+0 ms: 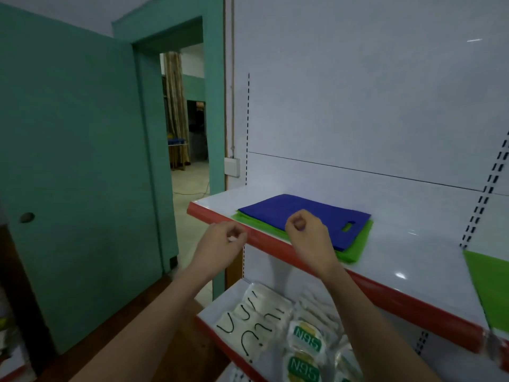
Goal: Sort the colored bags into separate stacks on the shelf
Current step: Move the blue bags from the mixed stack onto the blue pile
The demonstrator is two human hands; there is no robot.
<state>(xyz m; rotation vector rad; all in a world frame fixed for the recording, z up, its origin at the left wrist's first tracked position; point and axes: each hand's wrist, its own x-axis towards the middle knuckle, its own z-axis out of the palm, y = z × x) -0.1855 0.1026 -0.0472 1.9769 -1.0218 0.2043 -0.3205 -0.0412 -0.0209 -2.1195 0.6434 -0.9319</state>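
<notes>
- both hands hover in front of the shelf (413, 260), fingers curled inward, neither grip holding anything.
- left hand (220, 244) hangs just off the shelf's red front edge (275, 249), thumb and fingertips drawn loosely together.
- right hand (308, 232) sits over the near edge of the blue bag (303, 209), fingers curled into a loose fist; whether it touches the bag cannot be told.
- blue bag lies flat on top of a green bag (355, 249), the two stacked toward the left end of the white shelf.
- long axis of the blue bag runs from the back left toward the front right, with its cut-out handle (348, 226) at the right end, nearer the front.
- green bag follows the same line, showing past the blue one along the front and right sides.
- another green bag (490, 285) lies flat at the far right of the shelf, well apart from the stack and cut off by the frame.
- lower shelf (237, 292) holds packets of n95 masks (305, 337).
</notes>
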